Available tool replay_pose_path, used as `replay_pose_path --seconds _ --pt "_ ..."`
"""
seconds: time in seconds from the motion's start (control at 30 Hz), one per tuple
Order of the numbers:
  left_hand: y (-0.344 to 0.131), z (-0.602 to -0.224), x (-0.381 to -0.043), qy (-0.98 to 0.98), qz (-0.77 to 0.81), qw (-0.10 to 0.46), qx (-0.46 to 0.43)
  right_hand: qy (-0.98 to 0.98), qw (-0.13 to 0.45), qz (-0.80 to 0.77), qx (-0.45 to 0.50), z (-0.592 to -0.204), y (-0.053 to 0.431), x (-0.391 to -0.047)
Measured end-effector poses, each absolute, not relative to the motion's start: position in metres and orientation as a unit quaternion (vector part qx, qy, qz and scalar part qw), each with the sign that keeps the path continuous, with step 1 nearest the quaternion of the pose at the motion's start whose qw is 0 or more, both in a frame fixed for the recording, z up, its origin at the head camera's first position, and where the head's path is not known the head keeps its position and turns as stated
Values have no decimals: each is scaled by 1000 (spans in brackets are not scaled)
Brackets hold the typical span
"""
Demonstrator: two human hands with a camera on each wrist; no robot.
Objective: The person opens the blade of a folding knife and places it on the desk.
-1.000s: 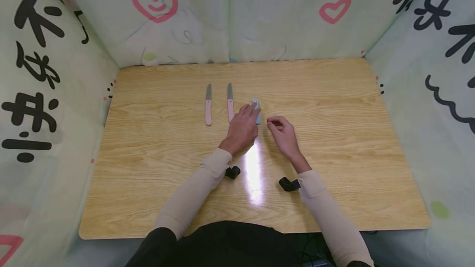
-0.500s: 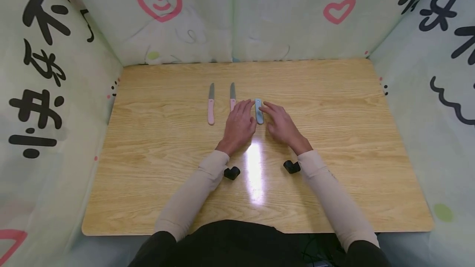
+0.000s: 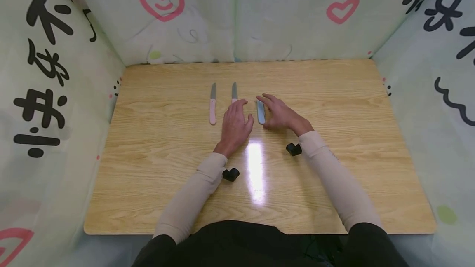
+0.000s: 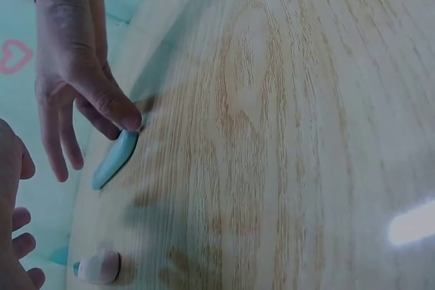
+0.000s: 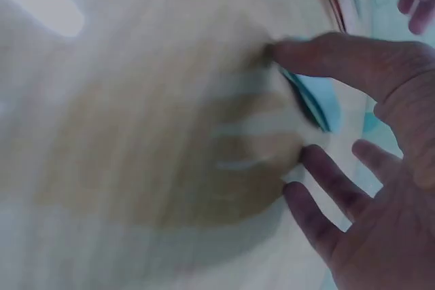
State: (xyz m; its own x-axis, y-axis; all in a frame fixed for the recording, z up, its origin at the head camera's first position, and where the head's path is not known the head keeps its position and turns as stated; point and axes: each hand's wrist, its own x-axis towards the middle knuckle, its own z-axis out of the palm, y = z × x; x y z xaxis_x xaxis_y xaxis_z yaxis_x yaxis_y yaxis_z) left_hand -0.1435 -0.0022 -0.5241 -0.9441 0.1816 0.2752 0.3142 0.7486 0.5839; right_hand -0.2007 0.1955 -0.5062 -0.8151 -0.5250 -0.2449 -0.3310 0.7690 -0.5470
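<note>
In the head view, two knives with pink handles lie side by side on the wooden table, the outer knife (image 3: 212, 112) fully visible. My left hand (image 3: 235, 127) hovers over the inner knife (image 3: 234, 91), hiding most of its handle. To the right lies a light blue folding knife (image 3: 261, 113), no blade showing. My right hand (image 3: 283, 115) spans it with spread fingers, thumb at the near end and fingertips at the far end. In the left wrist view, the right thumb (image 4: 122, 110) touches or nearly touches that near end; firm contact cannot be told.
The wooden table (image 3: 167, 168) carries a bright light reflection in front of the hands. Printed cloth walls (image 3: 208, 19) enclose its back and sides. A small black wrist device (image 3: 231, 174) sits by the left cuff, a similar device (image 3: 294, 149) by the right.
My left hand drew away from the blue knife, shifting left over the inner pink knife. My right hand moved forward and spread around the blue knife, which stays in place.
</note>
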Motion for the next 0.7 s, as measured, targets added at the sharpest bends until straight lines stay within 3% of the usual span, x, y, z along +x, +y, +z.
replay_pose_path --seconds 0.23,0.7 --pt "-5 -526 -143 -929 -335 92 -126 915 242 -244 -210 -500 193 -210" --pt "-10 -525 -141 -933 -332 65 -124 906 250 -250 -231 -506 188 -219"
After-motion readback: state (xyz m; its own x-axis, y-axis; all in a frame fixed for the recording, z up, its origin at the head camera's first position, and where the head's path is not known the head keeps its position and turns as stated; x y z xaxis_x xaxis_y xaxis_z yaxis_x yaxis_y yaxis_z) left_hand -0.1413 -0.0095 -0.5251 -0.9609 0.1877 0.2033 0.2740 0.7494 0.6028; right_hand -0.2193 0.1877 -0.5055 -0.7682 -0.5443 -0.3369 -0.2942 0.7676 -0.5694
